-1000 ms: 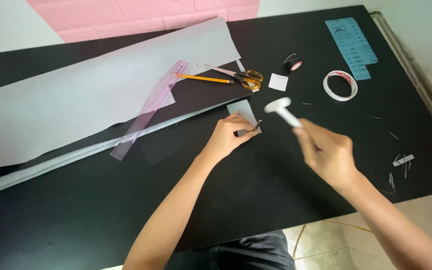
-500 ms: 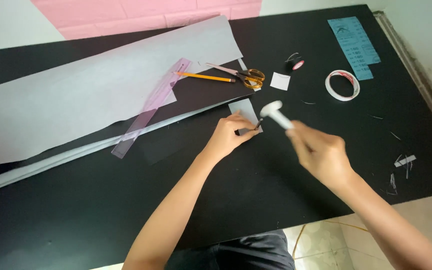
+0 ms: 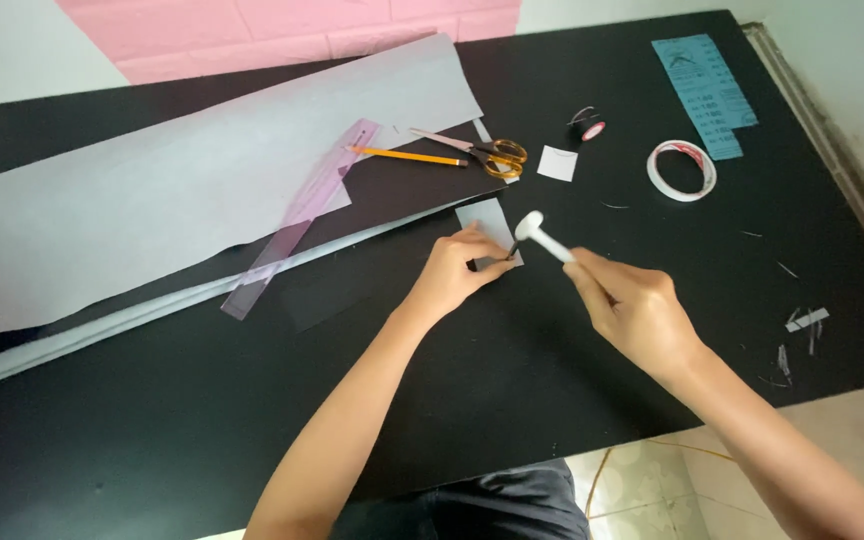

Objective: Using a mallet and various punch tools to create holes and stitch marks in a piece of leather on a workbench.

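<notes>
Since a second ago the right hand [image 3: 637, 310] has swung its white tool [image 3: 544, 237] leftward and down, so the round head now sits just beside the small grey card [image 3: 492, 225]; the left hand [image 3: 452, 272] has stayed put.

That card lies on the black worktop [image 3: 552, 400], near its middle, with the left fingers closed on a thin dark piece [image 3: 497, 258] at the card's near edge, pinning it there. The right grip is wrapped tight round the tool's handle, head pointing far-left toward the card.

By the look of it, the work is at the joining or pressing stage: the card is already cut to size, the dark piece is placed on it, but whether anything has been applied I cannot tell.

Farther out lie scissors [image 3: 492, 155], a pencil [image 3: 407, 155], a pink ruler [image 3: 302, 215] and a large grey sheet [image 3: 152, 190]. To the right sit a white square [image 3: 557, 162], a small spool [image 3: 590, 127], a tape roll [image 3: 682, 170] and a blue strip [image 3: 707, 95]. Slim offcuts [image 3: 802, 325] lie scattered at the near right.
</notes>
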